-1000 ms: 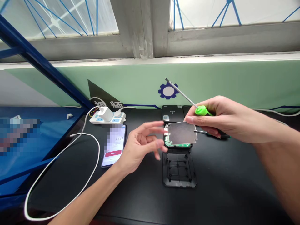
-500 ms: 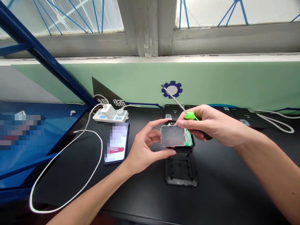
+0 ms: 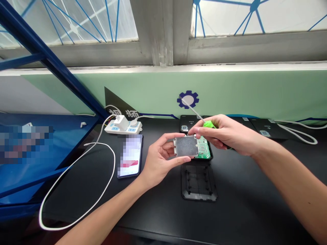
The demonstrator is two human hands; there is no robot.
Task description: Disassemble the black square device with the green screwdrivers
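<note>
Between the thumb and fingers of my left hand (image 3: 163, 154) is a flat silver metal plate (image 3: 186, 146) with notched corners, gripped by its long edges. Under and beside it shows a green circuit board (image 3: 204, 148) in a black housing (image 3: 211, 157). A screwdriver with a green and black handle (image 3: 209, 124) is wrapped in my right hand (image 3: 221, 131), its shaft (image 3: 195, 112) pointing up and left. The right thumb and forefinger are close to the plate's upper right corner; whether they touch it I cannot tell. Nearer me lies a black plastic cover (image 3: 199, 182), ribbed inside up.
A phone (image 3: 130, 156) lies left of my left hand. Behind it stands a white power strip (image 3: 124, 127) with plugs, and a white cable (image 3: 76, 173) loops over the table's left. Flat black boxes (image 3: 265, 127) line the wall; a blue frame (image 3: 58, 68) rises at left.
The metal plate has shifted left over the circuit board, so more green board shows. My right fingers have moved slightly left toward the plate's corner. The camera view has tilted slightly.
</note>
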